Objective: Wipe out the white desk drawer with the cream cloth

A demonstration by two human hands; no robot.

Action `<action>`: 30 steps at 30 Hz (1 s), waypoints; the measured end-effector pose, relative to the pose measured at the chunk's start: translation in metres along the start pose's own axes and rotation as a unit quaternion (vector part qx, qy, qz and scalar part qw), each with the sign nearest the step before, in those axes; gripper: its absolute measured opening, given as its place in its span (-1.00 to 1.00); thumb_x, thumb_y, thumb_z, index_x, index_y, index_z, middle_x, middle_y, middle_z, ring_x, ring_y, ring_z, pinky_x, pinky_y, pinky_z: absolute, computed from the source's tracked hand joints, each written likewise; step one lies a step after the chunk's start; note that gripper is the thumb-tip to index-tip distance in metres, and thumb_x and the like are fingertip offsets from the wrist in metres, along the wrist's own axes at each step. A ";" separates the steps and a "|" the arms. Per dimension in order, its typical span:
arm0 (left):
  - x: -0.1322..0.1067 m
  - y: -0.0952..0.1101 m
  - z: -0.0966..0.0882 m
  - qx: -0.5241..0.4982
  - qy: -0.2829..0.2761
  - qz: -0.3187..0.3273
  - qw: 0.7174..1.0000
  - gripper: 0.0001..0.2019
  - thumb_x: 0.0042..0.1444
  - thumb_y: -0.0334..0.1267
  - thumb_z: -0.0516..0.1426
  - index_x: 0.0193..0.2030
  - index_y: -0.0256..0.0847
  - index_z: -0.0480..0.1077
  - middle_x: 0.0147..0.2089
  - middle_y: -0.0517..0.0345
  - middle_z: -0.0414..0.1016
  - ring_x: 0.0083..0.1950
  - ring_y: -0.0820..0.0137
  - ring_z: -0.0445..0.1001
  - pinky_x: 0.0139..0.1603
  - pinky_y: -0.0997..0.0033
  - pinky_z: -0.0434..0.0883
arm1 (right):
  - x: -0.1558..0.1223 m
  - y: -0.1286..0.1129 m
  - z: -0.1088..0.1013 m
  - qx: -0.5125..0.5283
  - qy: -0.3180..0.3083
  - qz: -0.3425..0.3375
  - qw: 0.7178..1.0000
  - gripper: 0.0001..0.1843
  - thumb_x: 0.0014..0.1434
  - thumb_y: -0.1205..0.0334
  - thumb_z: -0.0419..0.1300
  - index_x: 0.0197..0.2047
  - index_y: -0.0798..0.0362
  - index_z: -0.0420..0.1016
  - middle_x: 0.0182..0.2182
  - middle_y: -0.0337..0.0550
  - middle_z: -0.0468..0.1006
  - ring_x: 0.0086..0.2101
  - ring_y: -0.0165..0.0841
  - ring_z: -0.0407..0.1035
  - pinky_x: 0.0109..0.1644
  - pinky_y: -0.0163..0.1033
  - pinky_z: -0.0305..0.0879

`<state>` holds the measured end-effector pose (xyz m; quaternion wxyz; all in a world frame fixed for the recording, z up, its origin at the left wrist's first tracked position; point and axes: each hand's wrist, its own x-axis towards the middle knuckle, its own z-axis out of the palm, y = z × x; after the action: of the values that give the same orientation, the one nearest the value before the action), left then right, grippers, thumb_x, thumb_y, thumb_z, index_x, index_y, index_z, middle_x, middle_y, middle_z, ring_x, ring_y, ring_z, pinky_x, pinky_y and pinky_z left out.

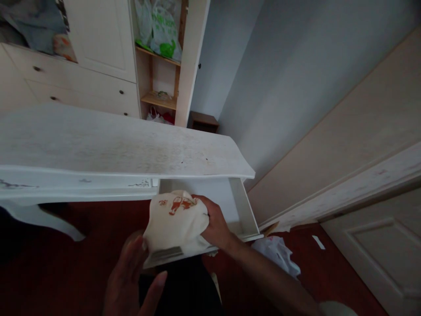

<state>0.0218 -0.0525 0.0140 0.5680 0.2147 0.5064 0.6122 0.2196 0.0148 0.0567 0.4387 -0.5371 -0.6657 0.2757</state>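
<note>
My right hand (215,224) grips a cream cloth (176,224) by its right side. Reddish-brown figures are printed near the cloth's top, and its lower part hangs down to a flat edge. The cloth is in front of and partly over a pulled-out white drawer (248,208), hiding the drawer's left front. Inside the drawer, the visible bottom is pale and bare. At the lower left, my left hand (131,281) is open, fingers raised and thumb apart, close to the cloth's left edge; whether a fingertip touches it I cannot tell.
The drawer belongs to a white table (108,145) with a stained top. Behind it stands a white wardrobe (101,39) with an open door and plastic bags (166,30) on a shelf. A plastic bag (278,254) lies on the red floor, right of the drawer, near a white door (378,241).
</note>
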 end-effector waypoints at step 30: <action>0.196 -0.017 0.010 -0.044 -0.164 0.107 0.980 -0.32 -0.34 -0.33 0.37 0.07 -0.19 0.46 -0.03 0.02 0.61 -0.10 0.23 0.57 -0.08 0.30 0.51 | -0.133 0.013 0.016 -0.024 -0.313 0.286 0.905 -0.50 0.28 0.01 0.23 0.26 -0.11 0.48 0.10 0.01 0.59 0.03 -0.15 0.49 0.19 0.02 0.39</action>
<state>-0.0136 0.1277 -0.0577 0.5837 0.3398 0.3526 0.6477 0.2167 -0.1070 0.0006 0.0974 -0.6008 -0.5930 0.5272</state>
